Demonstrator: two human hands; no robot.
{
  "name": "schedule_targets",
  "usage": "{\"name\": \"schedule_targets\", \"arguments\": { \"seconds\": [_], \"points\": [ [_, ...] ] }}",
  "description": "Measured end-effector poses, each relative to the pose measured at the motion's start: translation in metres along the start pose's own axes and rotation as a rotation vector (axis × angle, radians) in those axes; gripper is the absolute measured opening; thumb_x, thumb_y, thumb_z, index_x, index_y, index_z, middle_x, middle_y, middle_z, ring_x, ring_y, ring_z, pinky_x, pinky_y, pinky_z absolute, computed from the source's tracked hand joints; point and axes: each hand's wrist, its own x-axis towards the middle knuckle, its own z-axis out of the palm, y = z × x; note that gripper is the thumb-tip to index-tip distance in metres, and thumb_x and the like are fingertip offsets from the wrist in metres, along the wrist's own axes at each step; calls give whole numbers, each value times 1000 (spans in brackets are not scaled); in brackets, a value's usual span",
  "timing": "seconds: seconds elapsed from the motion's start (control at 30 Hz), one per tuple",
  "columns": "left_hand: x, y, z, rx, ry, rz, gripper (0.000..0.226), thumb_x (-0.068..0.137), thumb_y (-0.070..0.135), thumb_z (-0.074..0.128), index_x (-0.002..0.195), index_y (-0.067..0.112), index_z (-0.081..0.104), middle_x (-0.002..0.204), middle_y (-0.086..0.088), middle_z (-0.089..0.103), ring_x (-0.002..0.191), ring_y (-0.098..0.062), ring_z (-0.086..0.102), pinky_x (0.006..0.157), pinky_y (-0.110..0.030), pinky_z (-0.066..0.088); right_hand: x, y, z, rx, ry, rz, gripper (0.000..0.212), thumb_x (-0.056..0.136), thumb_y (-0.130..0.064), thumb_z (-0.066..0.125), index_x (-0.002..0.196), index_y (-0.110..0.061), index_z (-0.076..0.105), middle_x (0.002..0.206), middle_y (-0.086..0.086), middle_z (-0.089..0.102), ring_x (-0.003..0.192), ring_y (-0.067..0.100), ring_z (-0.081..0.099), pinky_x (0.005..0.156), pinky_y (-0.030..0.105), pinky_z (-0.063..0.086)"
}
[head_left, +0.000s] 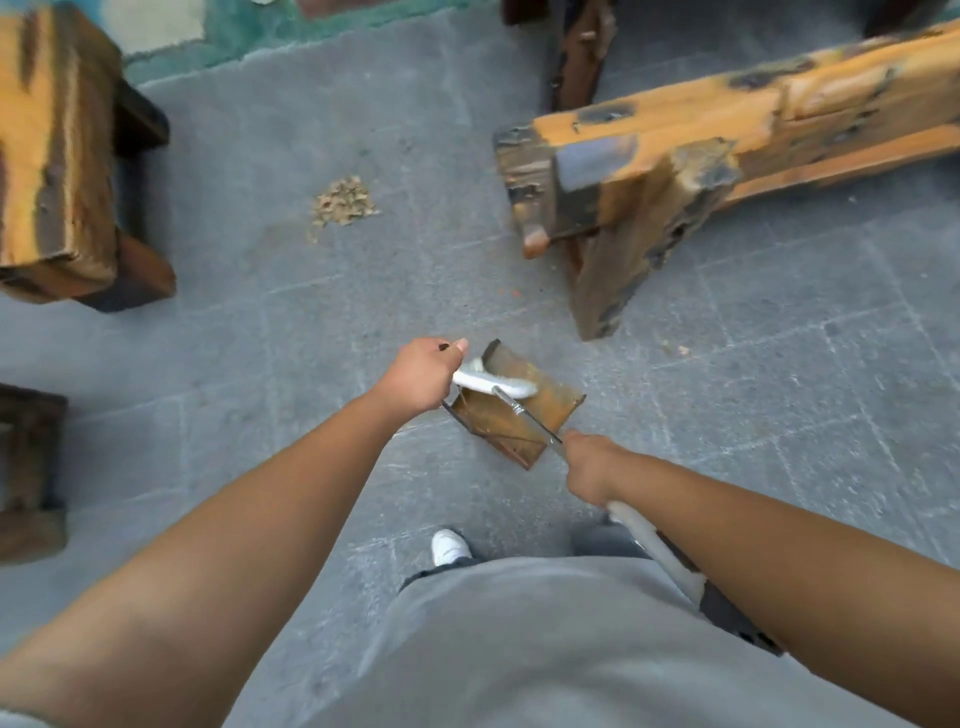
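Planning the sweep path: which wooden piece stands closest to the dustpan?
The long orange bench at upper right: its dark end leg stands just beyond the rusty dustpan; the orange stool and dark stool at left sit farther away.

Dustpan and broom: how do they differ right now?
The dustpan is a rusty brown metal box; the broom has a whitish head on a thin shaft. The left hand grips the dustpan's handle; the right hand grips the broom's shaft. Both are held, and the broom head lies against the dustpan.
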Motion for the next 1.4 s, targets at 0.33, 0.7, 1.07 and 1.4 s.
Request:
{"name": "schedule_targets", "arguments": {
  "seconds": [0.33, 0.7, 1.07, 1.4],
  "points": [
    [22, -65, -167, 44, 220, -22, 45, 95, 39, 47, 58, 16, 38, 53, -5, 40, 50, -24, 38, 57, -35, 32, 43, -169, -56, -123, 142, -116, 47, 88, -6, 47, 134, -4, 39, 126, 20, 53, 111, 35, 57, 70, 30, 44],
    [175, -69, -342, -98, 408, -143, 44, 95, 40, 46, 62, 16, 30, 55, -8, 30, 50, -20, 29, 58, -38, 27, 185, -281, -257, -273, 194, -177, 34, 87, -9, 47, 120, -6, 56, 118, 17, 61, 102, 32, 62, 70, 31, 49],
    [336, -69, -505, -230, 455, -191, 43, 91, 51, 46, 64, 18, 54, 51, 3, 44, 49, -15, 40, 54, -30, 32, 323, -423, -430, -280, 236, -61, 32, 90, -5, 46, 120, -3, 56, 107, 15, 60, 80, 27, 61, 54, 30, 47],
    [496, -131, -606, -275, 244, -366, 42, 86, 47, 58, 60, 19, 42, 31, 11, 32, 34, -13, 30, 41, -24, 21, 478, -541, -492, -152, 230, 49, 32, 92, -8, 49, 122, 0, 54, 104, 14, 60, 79, 27, 57, 59, 29, 45]
  ]
}}
